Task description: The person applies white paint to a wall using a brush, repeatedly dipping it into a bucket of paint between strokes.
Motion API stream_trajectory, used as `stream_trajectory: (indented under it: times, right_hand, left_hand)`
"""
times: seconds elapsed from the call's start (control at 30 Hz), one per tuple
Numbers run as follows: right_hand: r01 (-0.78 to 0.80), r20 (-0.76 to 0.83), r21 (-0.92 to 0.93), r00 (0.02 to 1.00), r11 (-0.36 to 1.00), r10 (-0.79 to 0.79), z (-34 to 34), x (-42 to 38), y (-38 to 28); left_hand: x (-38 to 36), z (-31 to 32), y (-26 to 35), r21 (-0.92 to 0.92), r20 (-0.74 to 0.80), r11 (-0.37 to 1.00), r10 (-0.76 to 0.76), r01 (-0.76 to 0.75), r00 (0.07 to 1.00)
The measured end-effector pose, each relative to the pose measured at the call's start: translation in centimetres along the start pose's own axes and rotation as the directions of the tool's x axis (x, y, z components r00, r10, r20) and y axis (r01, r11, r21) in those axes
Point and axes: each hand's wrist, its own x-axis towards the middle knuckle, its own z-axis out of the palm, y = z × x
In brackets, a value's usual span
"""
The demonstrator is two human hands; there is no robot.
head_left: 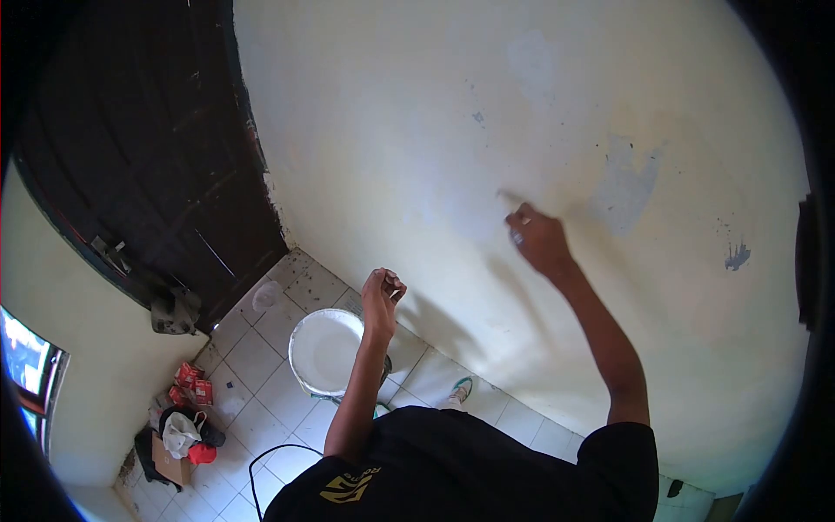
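Observation:
My right hand (537, 242) is raised at the cream wall (374, 130), its fingers closed round a thin flat tool (508, 198). The blurred end of this tool points up and left, close to the wall's surface. Lower and to the left, my left hand (381, 302) hangs in front of the wall with its fingers curled in; whatever may be in them is hidden. Below that hand a white bucket (292, 360) stands on the floor, with pale stuff inside. Grey patches (628, 187) and small dark marks are scattered over the wall around my right hand.
A dark wooden door (139, 148) is at the left. Along the left wall lie red boxes (193, 383), a white plastic bag (181, 433) and a cardboard box (170, 461). A black cable (254, 474) curves over the tiled floor (255, 358). A clear plastic item (266, 296) lies near the door.

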Motion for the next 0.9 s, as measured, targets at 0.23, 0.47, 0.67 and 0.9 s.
stream_trajectory:
  times: [0.23, 0.47, 0.67, 0.9]
  right_hand:
    - [-0.013, -0.6, -0.156, 0.796, 0.988, -0.084, -9.2, 2.7, 2.5]
    - [-0.21, -0.263, 0.018, 0.942, 0.977, 0.208, 7.9, -6.0, -2.3]
    - [-0.301, -0.348, 0.387, 0.828, 0.871, 0.441, 1.0, -4.6, -1.3]
    - [-0.167, -0.751, 0.098, 0.635, 0.981, 0.183, -3.8, -3.3, 0.4]
  left_hand:
    - [0.1, -0.4, -1.1, 0.005, -0.007, 0.998, -0.065, 0.065, 0.998]
    - [0.2, -0.4, -1.7, -0.002, -0.012, 0.998, -0.062, 0.062, 0.998]
    - [-0.3, 0.3, -1.6, 0.003, -0.005, 0.999, -0.052, 0.052, 0.999]
    - [-0.8, -0.1, -2.6, 0.02, -0.013, 0.996, -0.082, 0.082, 0.997]
